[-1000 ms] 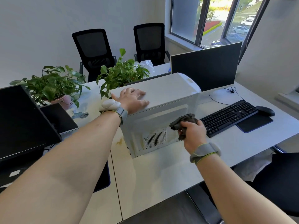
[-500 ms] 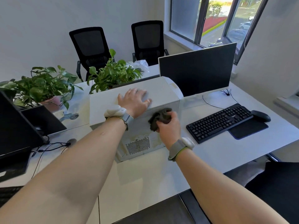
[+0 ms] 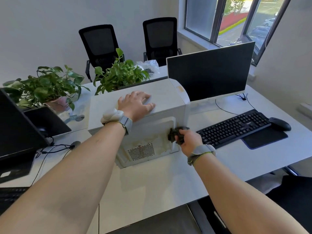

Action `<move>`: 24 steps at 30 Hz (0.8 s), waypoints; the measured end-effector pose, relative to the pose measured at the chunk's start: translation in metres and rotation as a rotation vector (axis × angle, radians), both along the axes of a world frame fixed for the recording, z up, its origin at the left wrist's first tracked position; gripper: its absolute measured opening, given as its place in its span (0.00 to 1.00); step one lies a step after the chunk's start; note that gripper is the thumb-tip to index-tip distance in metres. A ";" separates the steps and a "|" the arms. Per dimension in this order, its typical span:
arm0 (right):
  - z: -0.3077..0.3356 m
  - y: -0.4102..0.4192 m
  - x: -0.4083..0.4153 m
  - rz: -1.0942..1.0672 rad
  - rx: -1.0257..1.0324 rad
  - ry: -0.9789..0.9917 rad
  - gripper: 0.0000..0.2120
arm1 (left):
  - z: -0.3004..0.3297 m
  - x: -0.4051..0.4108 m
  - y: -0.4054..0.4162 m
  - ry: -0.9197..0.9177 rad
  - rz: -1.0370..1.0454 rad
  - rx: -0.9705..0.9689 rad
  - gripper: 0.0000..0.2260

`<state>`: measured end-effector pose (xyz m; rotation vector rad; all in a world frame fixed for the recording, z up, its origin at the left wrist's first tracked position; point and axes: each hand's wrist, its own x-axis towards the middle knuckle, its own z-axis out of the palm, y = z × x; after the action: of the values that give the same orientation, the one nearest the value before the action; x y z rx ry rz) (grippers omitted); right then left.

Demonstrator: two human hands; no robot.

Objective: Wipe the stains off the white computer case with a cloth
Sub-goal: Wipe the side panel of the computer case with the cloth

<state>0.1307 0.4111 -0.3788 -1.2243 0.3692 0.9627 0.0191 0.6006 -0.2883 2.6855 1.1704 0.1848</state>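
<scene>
Dark, crumpled cloth (image 3: 177, 135) is bunched in my right hand (image 3: 188, 141), fingers curled tight round it, and I press it against the side panel of the white computer case (image 3: 162, 102) at that panel's right edge. The case lies on the pale desk (image 3: 152, 183) directly ahead of both hands. Just left of the cloth, yellowish-brown stains (image 3: 148, 141) smear the smooth painted metal around a perforated vent grille (image 3: 141, 152); I judge most of the wiping is yet to be done.

My left hand (image 3: 135, 103) lies flat on the case's top face, fingers spread and gripping nothing, bracing the box. The risk I see: if I scrub hard sideways and that brace slackens, the case could skid on the slick desk toward the black keyboard (image 3: 234, 127) just right of my right hand. Loose cloth folds could also catch on the grille's holes or the raised panel edge.

Beyond the right hand sit a rounded black mouse (image 3: 279, 124) on a dark mat (image 3: 265, 138) and a flat black monitor (image 3: 211, 73). Past the left hand stand two leafy potted plants (image 3: 121, 73), then two mesh-backed chairs (image 3: 99, 43).
</scene>
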 end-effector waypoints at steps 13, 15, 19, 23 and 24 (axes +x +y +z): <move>0.002 0.005 -0.001 0.021 -0.028 0.033 0.03 | -0.001 -0.002 0.000 -0.012 -0.009 0.000 0.24; 0.015 0.014 0.000 0.024 0.079 -0.013 0.06 | -0.001 -0.003 0.002 -0.010 -0.010 -0.003 0.24; 0.029 0.007 0.009 -0.014 0.210 -0.114 0.04 | -0.001 -0.002 0.002 -0.007 -0.017 -0.004 0.24; 0.011 -0.011 0.007 -0.037 0.077 -0.152 0.04 | -0.002 -0.002 0.002 -0.015 -0.017 0.000 0.24; 0.006 -0.015 0.004 -0.037 0.051 -0.123 0.04 | -0.002 -0.002 0.002 -0.015 -0.018 0.001 0.24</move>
<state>0.1343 0.3964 -0.3727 -1.2200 0.2682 0.8562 0.0171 0.6022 -0.2906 2.6901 1.1413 0.2017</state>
